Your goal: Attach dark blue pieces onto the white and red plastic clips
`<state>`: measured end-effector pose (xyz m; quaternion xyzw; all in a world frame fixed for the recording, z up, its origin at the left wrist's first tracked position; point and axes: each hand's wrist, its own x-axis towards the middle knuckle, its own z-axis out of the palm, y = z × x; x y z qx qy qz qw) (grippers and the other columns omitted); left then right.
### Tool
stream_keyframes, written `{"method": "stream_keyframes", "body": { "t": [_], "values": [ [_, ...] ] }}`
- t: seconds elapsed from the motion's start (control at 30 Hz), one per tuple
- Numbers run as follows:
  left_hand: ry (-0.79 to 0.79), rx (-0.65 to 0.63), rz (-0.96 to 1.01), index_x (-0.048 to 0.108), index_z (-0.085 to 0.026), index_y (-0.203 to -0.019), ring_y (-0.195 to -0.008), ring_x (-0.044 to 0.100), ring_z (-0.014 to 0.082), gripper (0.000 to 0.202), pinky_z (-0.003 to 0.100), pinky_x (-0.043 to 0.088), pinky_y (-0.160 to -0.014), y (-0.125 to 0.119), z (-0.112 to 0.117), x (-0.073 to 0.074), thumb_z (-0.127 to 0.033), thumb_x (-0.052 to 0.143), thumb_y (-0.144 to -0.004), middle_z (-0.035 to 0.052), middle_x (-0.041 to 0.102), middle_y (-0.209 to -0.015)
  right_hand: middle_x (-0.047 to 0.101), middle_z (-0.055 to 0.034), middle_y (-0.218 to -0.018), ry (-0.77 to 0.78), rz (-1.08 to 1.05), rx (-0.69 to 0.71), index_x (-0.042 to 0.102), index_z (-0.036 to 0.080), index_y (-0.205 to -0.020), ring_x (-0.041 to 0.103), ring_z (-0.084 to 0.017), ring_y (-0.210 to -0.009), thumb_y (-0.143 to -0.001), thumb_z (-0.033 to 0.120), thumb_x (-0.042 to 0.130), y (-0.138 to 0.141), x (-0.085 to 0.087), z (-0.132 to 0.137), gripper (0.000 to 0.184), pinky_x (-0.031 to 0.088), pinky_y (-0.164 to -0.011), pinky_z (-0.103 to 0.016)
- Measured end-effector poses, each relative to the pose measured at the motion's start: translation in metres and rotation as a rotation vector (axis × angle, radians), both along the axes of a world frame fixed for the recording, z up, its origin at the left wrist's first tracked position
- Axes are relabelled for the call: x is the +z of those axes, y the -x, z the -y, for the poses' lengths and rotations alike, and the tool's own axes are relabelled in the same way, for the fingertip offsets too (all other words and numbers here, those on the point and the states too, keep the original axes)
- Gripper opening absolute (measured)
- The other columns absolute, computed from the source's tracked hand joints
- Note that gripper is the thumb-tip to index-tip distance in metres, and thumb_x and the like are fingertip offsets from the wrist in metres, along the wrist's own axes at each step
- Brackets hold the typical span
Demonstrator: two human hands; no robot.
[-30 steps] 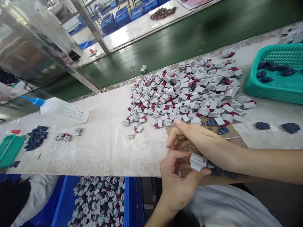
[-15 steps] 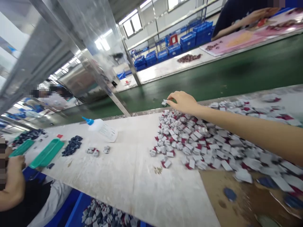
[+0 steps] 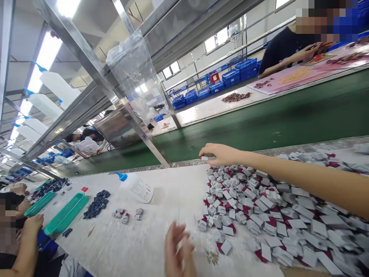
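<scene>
My right hand (image 3: 223,154) reaches in from the right, over the far edge of a big pile of small light-grey and dark-red pieces (image 3: 248,196). Its thumb and fingers pinch one small light-grey block (image 3: 204,158) above the table's far side. My left hand (image 3: 179,248), blurred by motion, is at the bottom middle over the white table (image 3: 144,234). Its fingers look stretched and apart, with nothing seen in them. Between the hands and to the left, a white bottle with a blue nozzle cap (image 3: 138,187) lies tilted on the table.
Beyond the table runs a green conveyor belt (image 3: 259,130). A slanting metal post (image 3: 147,144) stands at the far edge. Leftward are two small grey clusters (image 3: 121,216), a dark-blue pile (image 3: 97,204) and a green tray (image 3: 67,213). Co-workers sit at left and across the belt.
My view has tilted upward, so things sit lower in it. My left hand has come into view at the bottom. My right hand still pinches a small grey block.
</scene>
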<state>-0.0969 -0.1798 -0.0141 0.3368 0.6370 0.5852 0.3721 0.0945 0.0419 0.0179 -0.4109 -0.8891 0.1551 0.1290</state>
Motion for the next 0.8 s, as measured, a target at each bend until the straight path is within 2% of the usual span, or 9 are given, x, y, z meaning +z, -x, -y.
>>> {"method": "stream_keyframes", "body": {
  "t": [0.13,0.23,0.3,0.4,0.43,0.5,0.57,0.63,0.8],
  "values": [
    [0.007,-0.270,0.200,0.056,-0.012,-0.121,-0.080,0.062,0.0176,0.069,0.018,0.050,-0.049,-0.059,-0.018,0.000,-0.054,0.071,-0.069,0.0106,0.064,-0.095,0.056,-0.0060,-0.114,-0.071,-0.059,0.162,0.054,0.022,-0.121,0.054,-0.019,-0.101,-0.075,0.014,0.054,-0.032,0.013,0.111,0.046,0.044,-0.083,-0.031],
    [0.070,-0.472,0.307,0.067,-0.010,-0.101,-0.070,0.062,0.0145,0.054,0.013,0.046,-0.044,-0.095,-0.003,-0.004,-0.046,0.079,-0.062,0.0065,0.064,-0.077,0.059,-0.0084,-0.113,-0.140,-0.100,0.210,0.055,0.019,-0.121,0.056,-0.021,-0.101,-0.078,0.014,0.054,-0.063,0.008,0.181,0.043,0.045,-0.082,-0.032],
    [0.128,-0.537,0.379,0.069,-0.010,-0.089,-0.068,0.062,0.0138,0.047,0.012,0.045,-0.043,-0.106,0.015,-0.009,-0.042,0.083,-0.057,0.0067,0.066,-0.075,0.057,-0.0089,-0.123,-0.098,-0.088,0.121,0.049,0.021,-0.131,0.054,-0.022,-0.109,-0.083,0.029,0.058,-0.098,0.002,0.210,0.049,0.044,-0.088,-0.035],
    [0.220,-0.555,0.434,0.069,-0.010,-0.076,-0.065,0.062,0.0143,0.048,0.013,0.045,-0.041,-0.109,0.039,-0.015,-0.043,0.088,-0.046,0.0078,0.068,-0.074,0.055,-0.0088,-0.126,-0.013,-0.026,-0.375,0.049,0.025,-0.130,0.054,-0.023,-0.110,-0.088,0.050,0.048,-0.175,-0.005,0.234,0.049,0.044,-0.087,-0.034],
    [0.242,-0.547,0.431,0.069,-0.010,-0.075,-0.064,0.061,0.0143,0.050,0.014,0.045,-0.041,-0.107,0.045,-0.017,-0.044,0.088,-0.044,0.0079,0.068,-0.073,0.057,-0.0092,-0.121,-0.007,0.016,-0.638,0.053,0.024,-0.125,0.055,-0.021,-0.103,-0.089,0.050,0.045,-0.204,-0.007,0.241,0.045,0.044,-0.081,-0.032],
    [0.273,-0.531,0.412,0.069,-0.011,-0.075,-0.062,0.060,0.0141,0.053,0.014,0.045,-0.040,-0.105,0.051,-0.017,-0.047,0.088,-0.042,0.0086,0.068,-0.072,0.062,-0.0155,-0.106,0.002,0.091,-0.877,0.063,0.013,-0.107,0.057,-0.023,-0.087,-0.087,0.041,0.049,-0.258,-0.012,0.256,0.037,0.041,-0.071,-0.035],
    [0.299,-0.521,0.397,0.070,-0.011,-0.077,-0.062,0.060,0.0145,0.055,0.014,0.044,-0.040,-0.104,0.053,-0.017,-0.048,0.088,-0.041,0.0099,0.069,-0.074,0.065,-0.0147,-0.095,0.064,0.125,-0.936,0.067,0.012,-0.093,0.056,-0.021,-0.077,-0.083,0.035,0.054,-0.295,-0.017,0.271,0.028,0.039,-0.065,-0.032],
    [0.315,-0.515,0.378,0.070,-0.011,-0.078,-0.065,0.062,0.0167,0.055,0.016,0.045,-0.042,-0.106,0.053,-0.016,-0.048,0.088,-0.042,0.0107,0.069,-0.076,0.066,-0.0131,-0.092,0.129,0.124,-0.908,0.069,0.014,-0.088,0.056,-0.019,-0.074,-0.082,0.035,0.055,-0.314,-0.022,0.281,0.025,0.039,-0.064,-0.030],
    [0.318,-0.493,0.308,0.069,-0.013,-0.072,-0.069,0.065,0.0209,0.051,0.019,0.048,-0.045,-0.113,0.054,-0.015,-0.045,0.089,-0.038,0.0091,0.069,-0.076,0.064,-0.0121,-0.106,0.212,0.064,-0.731,0.068,0.017,-0.102,0.058,-0.021,-0.090,-0.084,0.040,0.051,-0.313,-0.035,0.267,0.034,0.043,-0.075,-0.030]
  ]
}}
